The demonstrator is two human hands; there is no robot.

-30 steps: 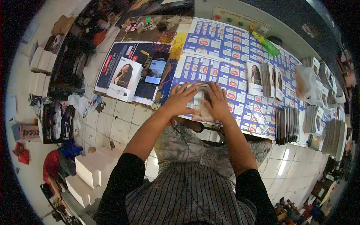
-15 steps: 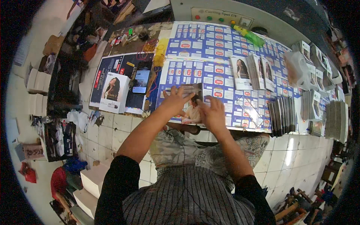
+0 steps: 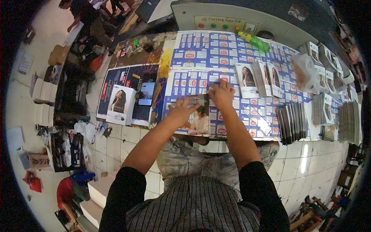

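A printed leaflet (image 3: pixel 199 123) with a photo of a person lies in front of me on printed blue-and-white sheets (image 3: pixel 195 85). My left hand (image 3: pixel 180 115) rests on its left side, fingers spread and pointing toward its dark upper part. Just beyond the leaflet's upper right corner is my right hand (image 3: pixel 222 96), its fingers apart on the sheets. Whether its thumb touches the leaflet I cannot tell. A stack of leaflets (image 3: pixel 247 79) with a long-haired figure on the cover lies right of that hand, beside two narrower stacks (image 3: pixel 268 79).
Left are a white leaflet stack (image 3: pixel 120 104) and a phone (image 3: pixel 146 91). A green bottle (image 3: pixel 257 43) lies at the back before a grey machine panel (image 3: pixel 216 22). On the right stand a row of upright leaflets (image 3: pixel 292 123), a plastic bag (image 3: pixel 305 73) and more stacks (image 3: pixel 349 121).
My right hand has moved away from me, from the leaflet's right edge to beyond its upper right corner. My left hand stays on the leaflet. The whole view has shifted slightly.
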